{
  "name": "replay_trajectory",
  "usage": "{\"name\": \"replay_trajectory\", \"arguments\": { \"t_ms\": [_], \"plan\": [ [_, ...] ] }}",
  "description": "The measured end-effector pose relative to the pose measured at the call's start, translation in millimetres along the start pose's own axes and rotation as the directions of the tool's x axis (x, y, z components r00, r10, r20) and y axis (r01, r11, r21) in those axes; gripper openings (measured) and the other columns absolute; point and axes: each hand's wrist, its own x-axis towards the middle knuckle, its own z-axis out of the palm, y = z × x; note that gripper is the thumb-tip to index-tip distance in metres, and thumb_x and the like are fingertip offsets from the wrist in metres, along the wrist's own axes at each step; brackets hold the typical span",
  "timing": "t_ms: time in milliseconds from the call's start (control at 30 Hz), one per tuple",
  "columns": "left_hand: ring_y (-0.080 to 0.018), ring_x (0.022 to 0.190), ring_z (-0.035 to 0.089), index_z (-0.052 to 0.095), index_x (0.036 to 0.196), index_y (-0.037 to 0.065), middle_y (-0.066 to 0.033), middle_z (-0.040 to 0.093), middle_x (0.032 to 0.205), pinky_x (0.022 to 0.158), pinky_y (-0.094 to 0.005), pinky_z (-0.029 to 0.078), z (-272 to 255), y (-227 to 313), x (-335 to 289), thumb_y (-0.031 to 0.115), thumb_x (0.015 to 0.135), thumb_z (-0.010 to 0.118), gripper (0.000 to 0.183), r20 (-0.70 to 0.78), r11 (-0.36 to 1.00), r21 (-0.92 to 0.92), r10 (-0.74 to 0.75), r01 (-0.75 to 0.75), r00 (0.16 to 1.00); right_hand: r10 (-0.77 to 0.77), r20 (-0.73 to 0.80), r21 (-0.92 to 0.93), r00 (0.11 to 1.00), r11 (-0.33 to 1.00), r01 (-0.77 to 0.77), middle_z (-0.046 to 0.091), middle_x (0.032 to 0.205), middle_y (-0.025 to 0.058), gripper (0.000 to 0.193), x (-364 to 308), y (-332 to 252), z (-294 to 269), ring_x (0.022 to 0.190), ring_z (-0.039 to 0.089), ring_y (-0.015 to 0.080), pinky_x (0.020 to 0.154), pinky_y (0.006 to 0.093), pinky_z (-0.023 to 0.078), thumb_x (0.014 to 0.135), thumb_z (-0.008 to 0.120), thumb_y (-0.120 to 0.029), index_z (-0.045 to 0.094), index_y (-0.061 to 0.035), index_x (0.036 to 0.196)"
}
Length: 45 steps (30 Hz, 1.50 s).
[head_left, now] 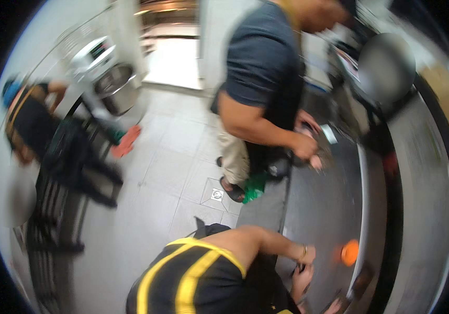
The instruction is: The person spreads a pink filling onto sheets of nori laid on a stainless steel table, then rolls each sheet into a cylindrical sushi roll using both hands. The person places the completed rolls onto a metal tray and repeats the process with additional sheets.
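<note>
Neither of my hands can be made out for certain. At the lower edge a partly cut-off hand [334, 306] reaches over the dark worktop [321, 209]; whose it is I cannot tell. Just left of it a co-worker in black with yellow straps [193, 272] leans over the worktop. That person's hands [304, 264] are close together around something small and dark, too blurred to name. An orange round container [349, 253] stands to the right of these hands.
Farther off, a co-worker in a dark shirt [264, 57] handles something blurred at the worktop. Another person [36, 120] bends at the left by a dark rack [46, 230]. Behind stands a mixer with a metal bowl [115, 86]. A green bag [255, 188] lies on the floor.
</note>
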Motion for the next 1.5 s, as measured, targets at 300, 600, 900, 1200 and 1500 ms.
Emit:
{"name": "replay_trajectory", "arguments": {
  "t_ms": [300,600,900,1200,1500],
  "plan": [
    [-0.0336,0.077,0.066,0.069,0.076,0.007,-0.0151,0.067,0.080,0.063,-0.0430,0.052,-33,-23,-10,0.017,0.080,0.055,0.017,0.312,0.995,-0.037,-0.072,0.088,0.947,0.263,-0.023,0.012,0.965,0.965,-0.262,0.056,0.107,0.0208,0.035,7,-6,14,0.100,0.054,0.0393,0.088,0.0454,0.046,0.076,0.061,-0.004,0.057,0.0001,0.110],
    [-0.0324,0.082,0.066,0.063,0.099,0.011,-0.0138,0.066,0.091,0.069,-0.0438,0.053,-47,-22,-8,0.022,0.073,0.072,0.030,0.391,0.998,0.031,-0.054,0.045,0.919,0.241,-0.115,-0.144,0.964,0.956,-0.257,0.058,0.098,0.0163,0.018,-5,-1,28,0.097,0.057,0.0313,0.084,0.0379,0.049,0.075,0.052,-0.002,0.061,0.0030,0.090],
    [-0.0312,0.078,0.066,0.064,0.097,0.009,-0.0126,0.067,0.087,0.068,-0.0418,0.053,-62,-18,-10,0.017,0.073,0.071,0.026,0.359,1.000,0.018,-0.022,0.017,0.933,0.269,-0.165,-0.188,0.949,0.936,-0.298,0.061,0.097,0.0158,0.017,-33,19,16,0.096,0.058,0.0307,0.084,0.0382,0.050,0.075,0.053,-0.005,0.064,0.0009,0.087],
    [-0.0327,0.084,0.065,0.064,0.104,0.012,-0.0137,0.067,0.096,0.074,-0.0427,0.052,-64,-15,-13,0.022,0.072,0.075,0.036,0.374,0.992,0.034,-0.124,0.120,0.919,0.467,-0.037,-0.038,0.883,0.883,-0.469,0.062,0.101,0.0165,0.026,-54,31,-24,0.099,0.058,0.0339,0.087,0.0413,0.048,0.073,0.065,-0.007,0.065,-0.0005,0.098],
    [-0.0352,0.089,0.064,0.064,0.102,0.009,-0.0178,0.067,0.093,0.076,-0.0429,0.052,-69,-18,-16,0.013,0.069,0.077,0.036,0.448,0.961,-0.034,-0.230,0.273,0.864,0.497,0.045,-0.042,0.867,0.868,-0.495,0.061,0.104,0.0145,0.033,-54,34,-31,0.103,0.057,0.0328,0.088,0.0408,0.047,0.071,0.069,-0.008,0.064,-0.0023,0.102]
  ]
}}
